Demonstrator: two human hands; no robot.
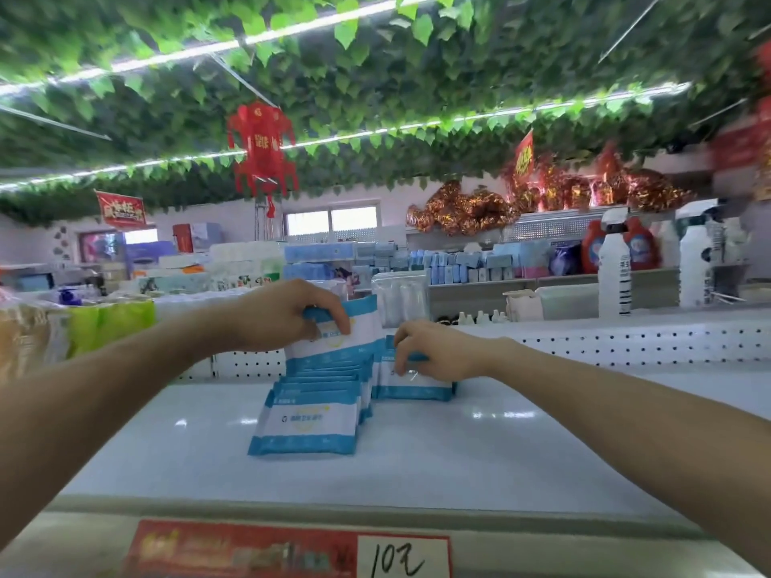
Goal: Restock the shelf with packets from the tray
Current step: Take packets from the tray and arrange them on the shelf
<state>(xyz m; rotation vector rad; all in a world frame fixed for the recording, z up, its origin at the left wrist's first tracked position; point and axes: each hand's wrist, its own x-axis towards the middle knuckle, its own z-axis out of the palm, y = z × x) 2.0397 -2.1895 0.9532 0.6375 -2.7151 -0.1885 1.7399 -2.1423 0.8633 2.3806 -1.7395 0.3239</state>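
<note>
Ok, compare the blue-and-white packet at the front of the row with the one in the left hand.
The front blue-and-white plastic packet stands free on the white shelf, untouched; the back packet is gripped at its top edge by the left hand. The front packet's face shows whole; the back packet's lower part is hidden behind the row. Both share blue bands and a white middle.

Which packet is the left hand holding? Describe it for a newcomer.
On the white shelf a row of blue-and-white packets runs back from the front edge. The held packet stands at the row's far end, gripped by the left hand. Only it rises above the others.
</note>
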